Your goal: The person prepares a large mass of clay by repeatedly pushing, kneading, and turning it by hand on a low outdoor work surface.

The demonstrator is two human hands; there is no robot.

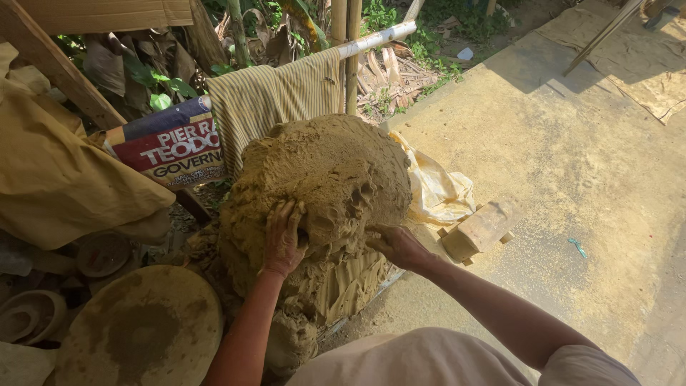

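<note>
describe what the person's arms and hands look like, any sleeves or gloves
Both arms are bare from the wrists up to the upper arms, with no gloves, watch or rings visible. The left hand and right hand are smeared with brownish clay, more on the fingers. A short pale beige sleeve shows at the right shoulder, part of a light beige shirt.

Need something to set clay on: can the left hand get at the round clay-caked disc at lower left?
Probably yes. The left hand rests on the clay mound; the disc lies beside that forearm, nothing between them.
</note>
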